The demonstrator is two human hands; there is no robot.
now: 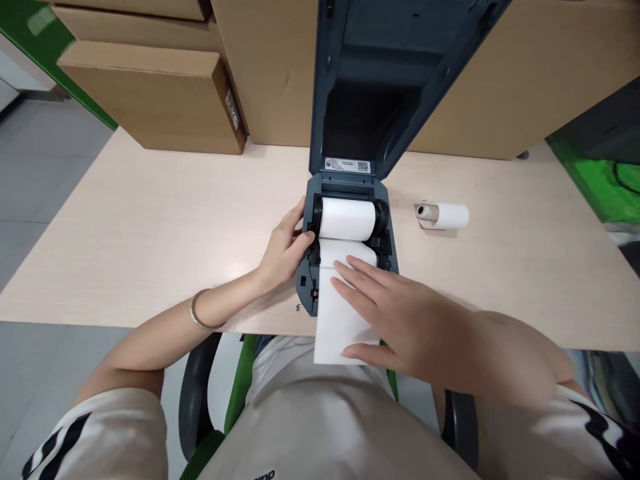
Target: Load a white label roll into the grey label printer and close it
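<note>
A dark blue-grey printer (306,293) stands on the table with its lid (363,143) raised. Inside it lies a white paper roll (347,220), and a wide strip of paper (337,320) runs from it over the printer's front and past the table edge. My left hand (286,247) grips the printer's left side, thumb on the rim. Spread over the paper strip, my right hand (383,300) has its fingers apart and seems to rest on the paper. To the printer's right lies a second small roll (450,216), partly unwound.
Cardboard boxes (145,100) stand along the back of the light wooden table (150,220), and a large carton (500,93) is behind the lid. Below the front edge are chair armrests (197,393). Green material (620,193) shows at the right.
</note>
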